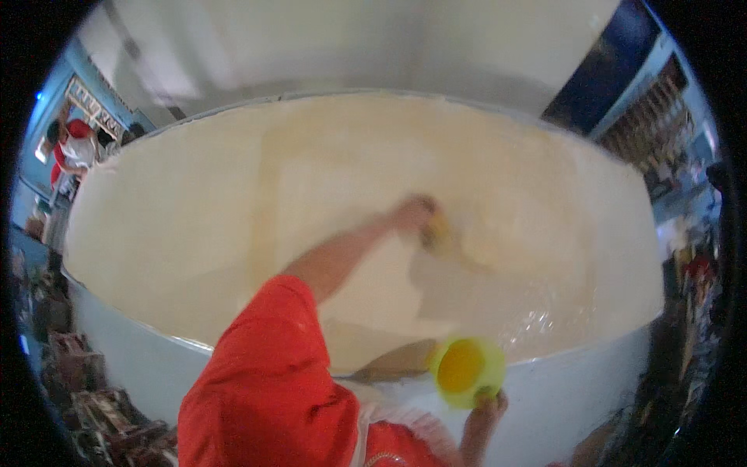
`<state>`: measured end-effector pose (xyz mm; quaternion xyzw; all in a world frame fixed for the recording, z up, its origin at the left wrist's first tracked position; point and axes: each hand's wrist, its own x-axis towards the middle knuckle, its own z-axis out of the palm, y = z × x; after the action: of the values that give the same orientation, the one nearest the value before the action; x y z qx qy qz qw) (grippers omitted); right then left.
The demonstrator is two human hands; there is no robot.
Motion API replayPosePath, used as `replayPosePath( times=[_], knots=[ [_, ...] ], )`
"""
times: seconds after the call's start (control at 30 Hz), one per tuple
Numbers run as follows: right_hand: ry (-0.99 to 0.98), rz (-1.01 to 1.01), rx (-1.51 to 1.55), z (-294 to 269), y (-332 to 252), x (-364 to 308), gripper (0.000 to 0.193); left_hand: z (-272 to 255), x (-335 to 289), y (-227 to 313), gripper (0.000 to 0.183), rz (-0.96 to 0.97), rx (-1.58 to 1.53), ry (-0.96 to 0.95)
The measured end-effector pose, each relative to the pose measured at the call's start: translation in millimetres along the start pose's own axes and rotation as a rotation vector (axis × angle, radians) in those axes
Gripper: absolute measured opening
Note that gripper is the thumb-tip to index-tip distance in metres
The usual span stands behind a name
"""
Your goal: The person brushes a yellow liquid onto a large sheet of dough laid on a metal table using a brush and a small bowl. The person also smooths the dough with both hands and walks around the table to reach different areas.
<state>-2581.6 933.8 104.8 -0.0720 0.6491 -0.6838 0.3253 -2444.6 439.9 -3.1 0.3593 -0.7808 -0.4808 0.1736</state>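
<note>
Brush [440, 230], probably, is blurring in your left hand's [416, 212] grip over the slab [342, 194], right of centre. Your right hand [487, 408] is holding the bowl [496, 362] at the near edge. Near right is shining wet, apparently coated; duller left is likely needing it.

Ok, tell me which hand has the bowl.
The right hand, low in the picture, holds the yellow-green bowl near its lower edge; the left hand instead reaches over the pale surface with a blurred yellowish thing.
</note>
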Motion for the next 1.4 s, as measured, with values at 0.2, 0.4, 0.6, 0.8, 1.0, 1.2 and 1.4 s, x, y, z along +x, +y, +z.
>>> replayPosePath(
  times=[0.2, 0.4, 0.6, 0.8, 1.0, 1.2, 1.4],
  knots=[
    [-0.2, -0.004, 0.006, -72, -5, 4, 0.028, -292, -249, -168, 0.032, -0.533, 1.341, 0.425],
    [-0.141, -0.009, -0.108, -98, -8, -10, 0.024, -205, -219, -107, 0.03, -0.558, 1.214, 0.334],
    [-0.13, -0.059, 0.011, -84, -24, -22, 0.026, 142, -112, 74, 0.023, 0.193, 0.374, 0.172],
    [-0.136, -0.021, 0.085, -96, -26, -27, 0.023, 62, -199, 15, 0.019, -0.054, -0.001, 0.1],
    [-0.261, -0.053, 0.005, -135, -17, -37, 0.011, -173, -445, -102, 0.024, -0.588, 0.759, 0.647],
    [-0.27, -0.047, -0.103, -161, -14, -45, 0.007, -42, -388, -39, 0.036, -0.359, 0.565, 0.599],
    [-0.337, -0.066, -0.12, -158, -19, -50, 0.012, 230, -288, 102, 0.016, -0.031, -0.069, 0.185]
  ],
)
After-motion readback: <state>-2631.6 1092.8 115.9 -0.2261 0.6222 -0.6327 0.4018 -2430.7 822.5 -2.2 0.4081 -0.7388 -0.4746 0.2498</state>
